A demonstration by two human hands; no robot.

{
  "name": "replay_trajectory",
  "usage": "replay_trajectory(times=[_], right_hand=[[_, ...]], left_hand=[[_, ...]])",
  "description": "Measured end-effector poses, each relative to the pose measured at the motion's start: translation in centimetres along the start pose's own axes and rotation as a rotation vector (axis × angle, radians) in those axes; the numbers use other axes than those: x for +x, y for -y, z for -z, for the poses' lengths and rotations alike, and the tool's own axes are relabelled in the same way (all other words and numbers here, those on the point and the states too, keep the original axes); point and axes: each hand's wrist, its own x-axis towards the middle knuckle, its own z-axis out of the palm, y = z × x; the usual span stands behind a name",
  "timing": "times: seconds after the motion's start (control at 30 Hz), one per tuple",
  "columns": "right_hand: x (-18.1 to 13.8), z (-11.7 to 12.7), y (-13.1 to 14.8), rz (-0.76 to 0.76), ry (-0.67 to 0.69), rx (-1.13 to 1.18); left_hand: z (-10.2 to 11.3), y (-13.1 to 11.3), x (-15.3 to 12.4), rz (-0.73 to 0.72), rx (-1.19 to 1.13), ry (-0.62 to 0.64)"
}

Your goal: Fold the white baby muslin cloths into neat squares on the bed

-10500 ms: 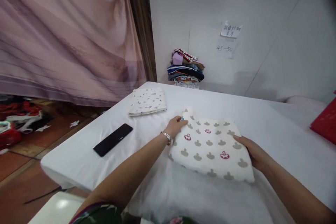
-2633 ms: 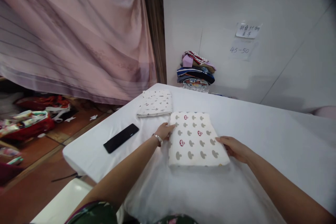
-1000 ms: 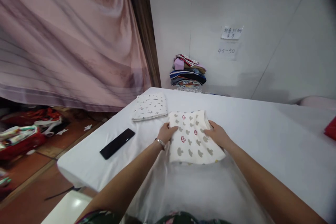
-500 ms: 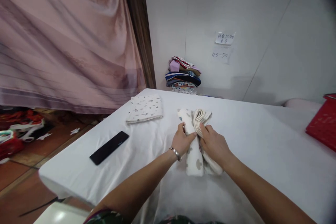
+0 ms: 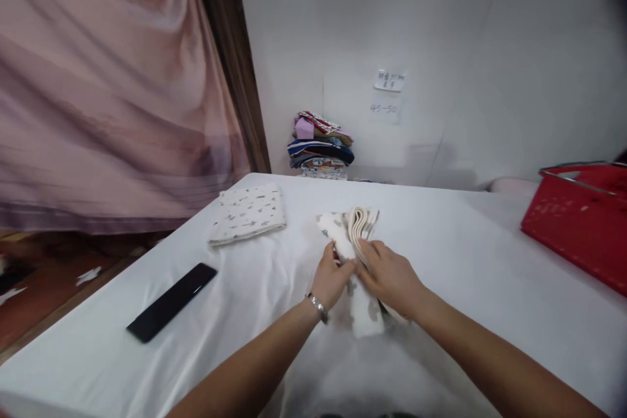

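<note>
Both hands grip a white cloth with grey prints, bunched into layered folds on the white table. My left hand, with a silver bracelet on its wrist, is closed around the cloth's left part. My right hand pinches the stacked folds, whose looped edges stick up above the fingers. The two hands nearly meet at the cloth's middle. Parts of the cloth are hidden beneath the fingers. Left of my hands, a second white cloth with small dark prints lies folded flat.
A black phone-like slab lies on the white-covered table at left. A red container with a metal handle stands at right. Folded fabrics are piled beyond the far edge, by the wall. A pink curtain hangs at left.
The view has turned to the right, so more of the red container shows. My right hand has moved the layered folds over the cloth's left part, closer to my left hand.
</note>
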Motion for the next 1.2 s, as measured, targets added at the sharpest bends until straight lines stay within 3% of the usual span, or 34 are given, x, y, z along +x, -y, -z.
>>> replay_trajectory(times=[0.27,0.53,0.67,0.83,1.03,1.2], right_hand=[[-1.2,1.4,-1.0,0.017,0.081,0.057],[-2.2,1.0,-2.6,-0.038,0.053,-0.032],[-2.3,1.0,-3.6,-0.059,0.05,0.036],[-2.0,1.1,-5.3,-0.117,0.109,0.15],[-0.6,1.5,-7.5,-0.148,0.202,0.271],[-0.4,1.9,-9.6,-0.301,0.259,0.561]], left_hand=[[-1.0,-1.3,-1.3,0.17,-0.152,0.118],[-2.2,-2.0,-1.8,0.208,-0.207,0.218],[-2.4,-2.2,-1.6,0.232,-0.245,0.258],[-2.1,-0.9,-0.7,0.221,-0.176,0.291],[-0.2,1.3,0.0,0.181,-0.031,0.284],[1.1,2.5,-0.3,0.194,0.017,0.309]])
